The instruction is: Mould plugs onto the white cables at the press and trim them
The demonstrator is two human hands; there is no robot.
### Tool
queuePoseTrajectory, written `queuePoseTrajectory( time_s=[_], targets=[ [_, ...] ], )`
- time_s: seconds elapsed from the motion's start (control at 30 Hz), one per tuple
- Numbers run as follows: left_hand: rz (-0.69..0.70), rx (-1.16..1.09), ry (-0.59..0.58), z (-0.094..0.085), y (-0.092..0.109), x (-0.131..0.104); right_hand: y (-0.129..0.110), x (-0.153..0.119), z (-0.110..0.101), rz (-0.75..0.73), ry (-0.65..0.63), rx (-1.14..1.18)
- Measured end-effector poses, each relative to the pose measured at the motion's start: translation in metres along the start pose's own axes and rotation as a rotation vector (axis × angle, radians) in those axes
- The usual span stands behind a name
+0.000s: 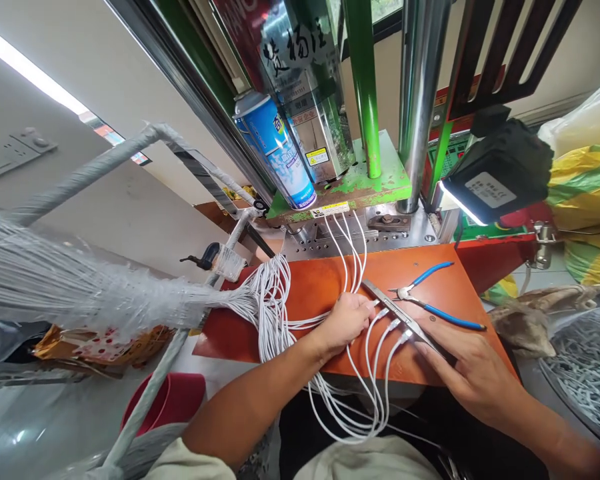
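My left hand (pixel 349 320) pinches the end of a white cable at the upper end of a narrow metal bar (pixel 393 310). My right hand (pixel 467 367) grips the bar's lower end, holding it slanted over the orange work surface (pixel 305 273). Several white cables (pixel 380 363) with small connectors are seated along the bar's left edge and loop down toward my lap. Blue-handled pliers (pixel 430 303) lie open just right of the bar. Other white cables (pixel 353 250) run from under the machine plate down behind my left hand.
A thick bundle of white cables (pixel 275 300) hangs over the surface's left side from a wrapped frame (pixel 155 373). A green press (pixel 375 190) bears a blue spray can (pixel 280 153) and a metal tin (pixel 320 120). At right are a lamp (pixel 495 173) and a tub of small parts (pixel 587 373).
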State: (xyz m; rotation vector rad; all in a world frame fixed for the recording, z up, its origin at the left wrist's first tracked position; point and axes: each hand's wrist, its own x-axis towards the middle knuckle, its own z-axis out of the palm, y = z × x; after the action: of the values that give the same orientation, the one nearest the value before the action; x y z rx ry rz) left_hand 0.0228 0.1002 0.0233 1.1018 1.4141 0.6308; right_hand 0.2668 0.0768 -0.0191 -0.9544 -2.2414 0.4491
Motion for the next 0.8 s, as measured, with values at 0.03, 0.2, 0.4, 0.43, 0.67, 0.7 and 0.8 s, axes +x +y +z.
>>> queuePoseTrajectory(
  time_s=[0.03, 0.2, 0.4, 0.43, 0.67, 0.7, 0.8],
  targets=[
    [-0.038, 0.018, -0.023, 0.000, 0.003, 0.000, 0.001, 0.000, -0.001, -0.013, -0.014, 0.004],
    [0.028, 0.194, 0.006, -0.004, 0.014, -0.002, 0.001, -0.001, 0.003, -0.018, -0.002, -0.008],
    [0.603, 1.079, 0.394, 0.014, 0.017, -0.038, -0.006, -0.004, 0.019, 0.082, 0.089, -0.166],
    [0.651, 1.137, 0.355, 0.021, 0.015, -0.044, -0.007, -0.004, 0.020, 0.084, 0.090, -0.175],
    [0.666, 1.183, 0.230, 0.047, -0.008, -0.040, -0.010, -0.003, 0.017, 0.109, 0.069, -0.175],
    [0.676, 1.175, 0.248, 0.047, -0.009, -0.037, -0.011, -0.003, 0.016, 0.110, 0.060, -0.165],
    [0.711, 1.145, 0.310, 0.049, -0.014, -0.034, -0.011, 0.000, 0.011, 0.101, 0.023, -0.132]
  ],
)
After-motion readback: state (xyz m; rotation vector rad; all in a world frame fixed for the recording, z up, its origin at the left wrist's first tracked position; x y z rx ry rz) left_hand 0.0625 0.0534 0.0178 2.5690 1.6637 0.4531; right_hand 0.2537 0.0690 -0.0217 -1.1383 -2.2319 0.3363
